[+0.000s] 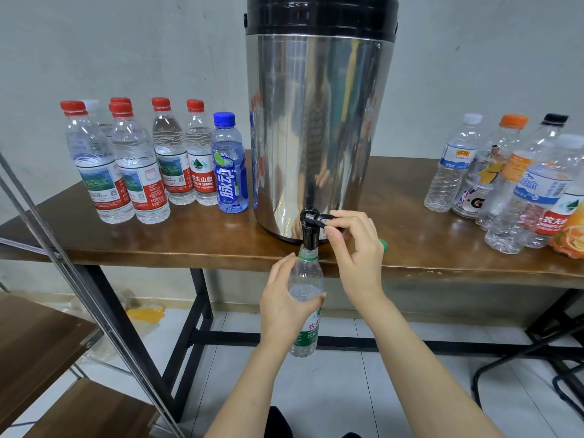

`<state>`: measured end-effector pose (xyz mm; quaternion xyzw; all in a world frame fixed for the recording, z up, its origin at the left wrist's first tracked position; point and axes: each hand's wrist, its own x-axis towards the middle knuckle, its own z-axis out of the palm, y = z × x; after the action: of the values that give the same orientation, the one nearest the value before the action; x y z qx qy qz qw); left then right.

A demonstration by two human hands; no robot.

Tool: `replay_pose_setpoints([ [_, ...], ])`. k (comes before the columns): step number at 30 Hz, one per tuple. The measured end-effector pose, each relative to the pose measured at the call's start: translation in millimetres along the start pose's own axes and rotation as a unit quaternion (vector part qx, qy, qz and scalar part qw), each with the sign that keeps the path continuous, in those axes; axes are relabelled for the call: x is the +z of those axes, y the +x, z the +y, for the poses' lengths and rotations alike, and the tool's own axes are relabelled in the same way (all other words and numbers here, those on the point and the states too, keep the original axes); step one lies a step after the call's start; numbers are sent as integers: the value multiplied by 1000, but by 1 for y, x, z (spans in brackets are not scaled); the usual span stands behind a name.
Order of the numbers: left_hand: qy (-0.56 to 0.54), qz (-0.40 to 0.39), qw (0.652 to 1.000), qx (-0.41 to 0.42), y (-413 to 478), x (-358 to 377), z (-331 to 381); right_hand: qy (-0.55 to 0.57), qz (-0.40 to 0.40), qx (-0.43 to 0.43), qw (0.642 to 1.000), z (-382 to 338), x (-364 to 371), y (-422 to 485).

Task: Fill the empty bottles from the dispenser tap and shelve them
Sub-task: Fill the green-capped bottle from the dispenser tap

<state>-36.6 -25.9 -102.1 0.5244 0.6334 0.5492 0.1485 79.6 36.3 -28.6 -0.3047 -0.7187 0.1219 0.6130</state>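
The bottle (306,275) hangs upright just in front of the dispenser (319,137), by the table (189,245) edge. Its long axis is vertical and its mouth sits right under the tap (309,230), seemingly touching it. The left hand (284,306) wraps its body from the left. The right hand (357,245), higher and nearer the dispenser, pinches the lever (323,219). The bottle is clear and capless, with a green neck ring and green-and-white label; its fill level is hard to read.
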Motion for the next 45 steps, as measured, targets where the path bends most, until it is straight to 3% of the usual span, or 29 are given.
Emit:
replay_pose_setpoints([
  [45, 2, -4, 1000, 4, 1, 0, -2, -2, 4, -12, 1000, 0, 0, 0],
])
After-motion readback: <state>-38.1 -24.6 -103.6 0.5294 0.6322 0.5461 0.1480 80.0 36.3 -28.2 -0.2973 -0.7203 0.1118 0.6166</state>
